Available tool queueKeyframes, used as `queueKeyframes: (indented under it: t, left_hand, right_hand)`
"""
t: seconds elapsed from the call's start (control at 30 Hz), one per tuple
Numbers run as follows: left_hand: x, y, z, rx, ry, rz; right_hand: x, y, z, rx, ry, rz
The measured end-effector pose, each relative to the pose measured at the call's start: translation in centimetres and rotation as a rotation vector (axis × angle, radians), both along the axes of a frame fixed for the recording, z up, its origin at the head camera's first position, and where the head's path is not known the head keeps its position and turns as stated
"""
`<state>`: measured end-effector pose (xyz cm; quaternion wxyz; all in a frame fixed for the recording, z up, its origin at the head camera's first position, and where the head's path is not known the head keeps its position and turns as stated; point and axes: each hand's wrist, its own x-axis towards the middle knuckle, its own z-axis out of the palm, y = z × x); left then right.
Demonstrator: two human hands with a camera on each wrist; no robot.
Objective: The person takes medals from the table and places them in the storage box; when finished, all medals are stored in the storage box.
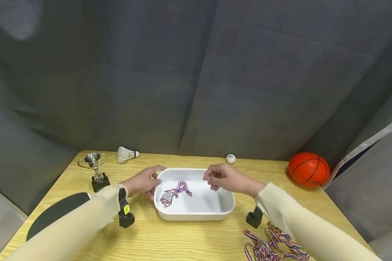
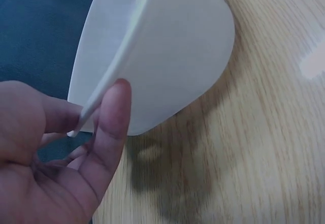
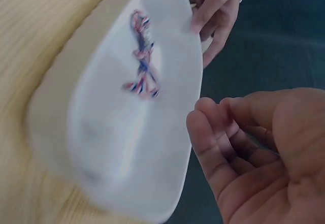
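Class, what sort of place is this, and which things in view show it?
Probably a screened-off tabletop filming set-up: a dark grey curtain hangs behind the wood-grain table, and black wrist cameras are being worn.

White tray (image 1: 202, 203); silver medal (image 1: 167, 196), red-white-blue striped ribbon (image 1: 182, 184); black-lined orange-red ball (image 1: 307, 169).

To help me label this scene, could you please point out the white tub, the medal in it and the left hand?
White tub (image 1: 200, 200): head view, on its bare floor.
Medal (image 1: 167, 196): head view, on its silver disc.
Left hand (image 1: 144, 180): head view, on its back.
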<state>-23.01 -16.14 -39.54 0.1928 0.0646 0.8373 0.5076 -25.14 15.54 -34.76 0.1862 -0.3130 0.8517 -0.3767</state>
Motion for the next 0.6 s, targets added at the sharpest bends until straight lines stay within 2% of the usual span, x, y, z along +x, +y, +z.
queueKeyframes:
  t: [0.1,0.27,0.43,0.6]
  left_hand:
    - [-0.3,-0.1,0.0,-0.018,0.004,0.005]
    - [-0.3,0.1,-0.2,-0.031,0.001,0.018]
    - [-0.2,0.1,-0.1,-0.017,-0.002,0.026]
    - [-0.3,0.0,-0.4,-0.005,-0.001,0.025]
  right_hand:
    - [0.7,2.4,-0.1,-0.014,-0.003,-0.006]
    - [2.7,6.6,-1.2,-0.006,-0.032,0.012]
    - [4.7,10.4,-3.3,-0.001,-0.108,0.066]
    - [6.1,13.5,-4.7,0.039,-0.147,0.159]
